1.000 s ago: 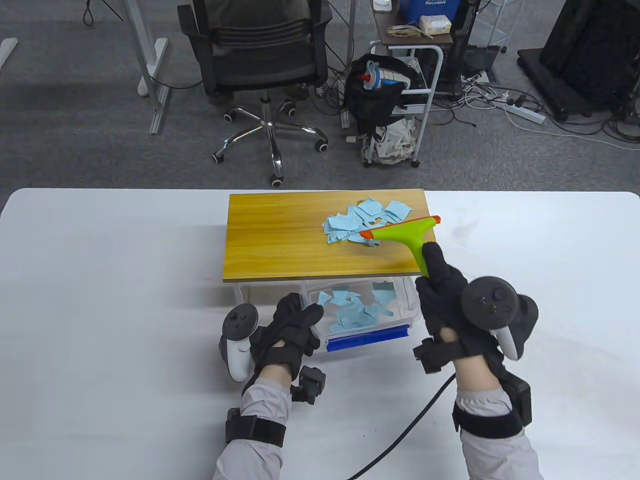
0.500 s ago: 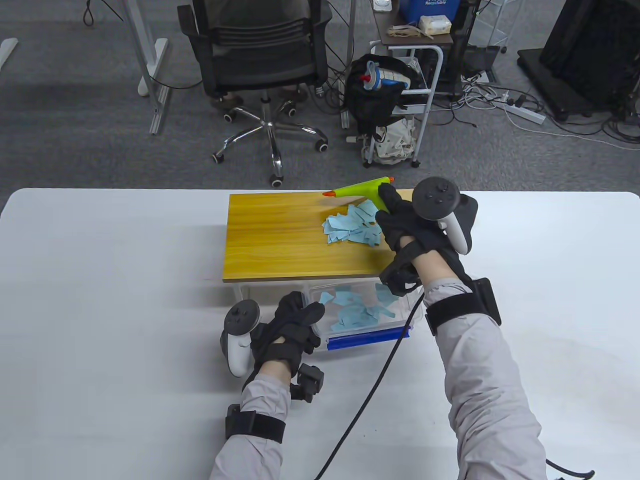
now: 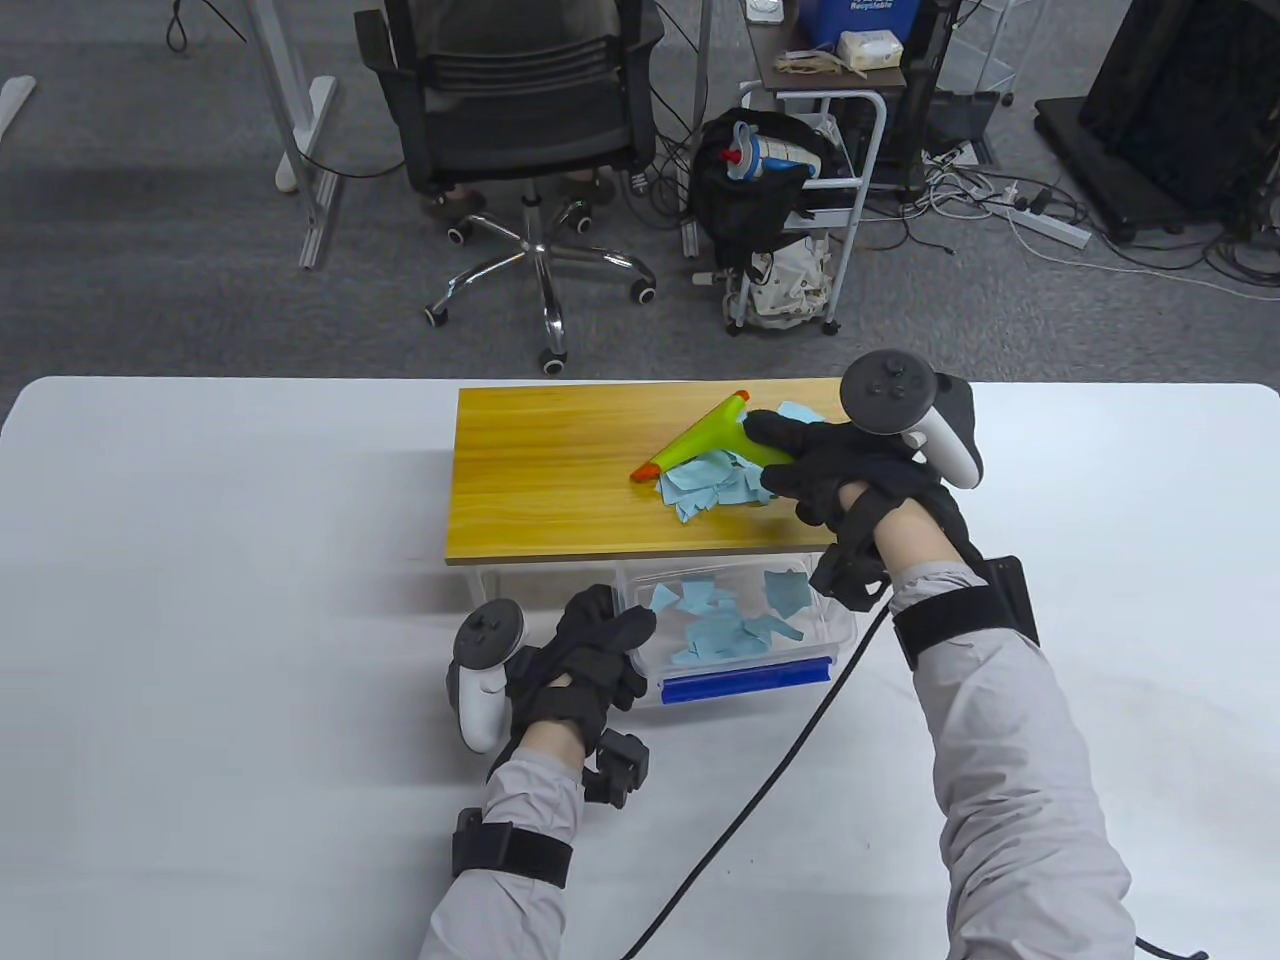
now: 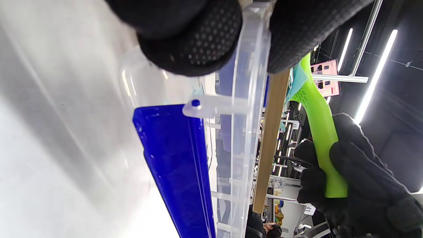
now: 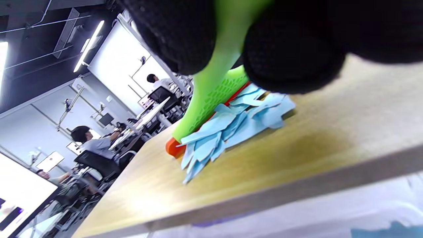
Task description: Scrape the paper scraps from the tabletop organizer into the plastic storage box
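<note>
Now the right hand (image 3: 850, 470) grips the green scraper (image 3: 700, 445) by its handle, and the blade, raised over the organizer's far edge half a second ago, has come down behind the paper scraps (image 3: 715, 490) and bunched them tighter toward the near edge of the wooden organizer (image 3: 540, 480); the left hand (image 3: 580, 660) still holds the rim of the plastic storage box (image 3: 740, 690), which sits under that near edge with scraps already inside; one more pull should, I judge, tip this pile in.
</note>
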A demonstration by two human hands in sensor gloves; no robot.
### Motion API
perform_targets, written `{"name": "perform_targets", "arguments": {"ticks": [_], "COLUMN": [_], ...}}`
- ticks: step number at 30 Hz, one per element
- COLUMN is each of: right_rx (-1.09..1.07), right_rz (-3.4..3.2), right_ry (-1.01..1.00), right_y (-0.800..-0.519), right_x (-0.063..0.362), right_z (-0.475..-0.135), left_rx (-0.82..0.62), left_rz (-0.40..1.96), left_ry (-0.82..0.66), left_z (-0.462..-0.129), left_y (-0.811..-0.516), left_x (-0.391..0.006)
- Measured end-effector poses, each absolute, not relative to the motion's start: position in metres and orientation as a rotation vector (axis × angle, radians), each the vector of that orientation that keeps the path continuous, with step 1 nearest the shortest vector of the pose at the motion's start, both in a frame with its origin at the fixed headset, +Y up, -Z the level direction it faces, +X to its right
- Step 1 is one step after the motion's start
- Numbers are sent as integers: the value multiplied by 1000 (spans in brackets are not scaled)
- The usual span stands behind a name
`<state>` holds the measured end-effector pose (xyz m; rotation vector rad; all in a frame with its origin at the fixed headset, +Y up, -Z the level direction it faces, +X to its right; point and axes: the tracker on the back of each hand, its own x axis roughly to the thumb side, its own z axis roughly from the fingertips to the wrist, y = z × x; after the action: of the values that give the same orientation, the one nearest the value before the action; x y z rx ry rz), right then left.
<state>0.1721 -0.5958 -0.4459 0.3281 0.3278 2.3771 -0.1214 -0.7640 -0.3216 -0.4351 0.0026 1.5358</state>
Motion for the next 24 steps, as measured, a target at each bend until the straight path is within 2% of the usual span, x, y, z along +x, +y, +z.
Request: {"name": "perform_targets", "arguments": {"ticks": [5,8,10,15,17,24], "right_rx": [411,398,312,-95,-159,-100], "right_rz": [2400,2386,2360,2516,2522,2549], "right_ry": [389,225,118,-97,-74,75], "right_y": [-586,-577,-573,-573,-580,-608], "right_x": [179,183,187,194,194,174], "right_z": [-441,-438,-436,-430,-430,-422], "left_rx": [-438,-436,-435,-434,-435,-433], "left_rz": [1537,1539,1540,1537,1536,1533], "left_ry": [-5,-7,-8,-9,-10,-5], "left_z": [-322,-322,-322,-322,-322,-322], "left_y": [-764,-764,-764,-764,-764,-764], "left_x": [-120,-120,-120,-120,-120,-120]}}
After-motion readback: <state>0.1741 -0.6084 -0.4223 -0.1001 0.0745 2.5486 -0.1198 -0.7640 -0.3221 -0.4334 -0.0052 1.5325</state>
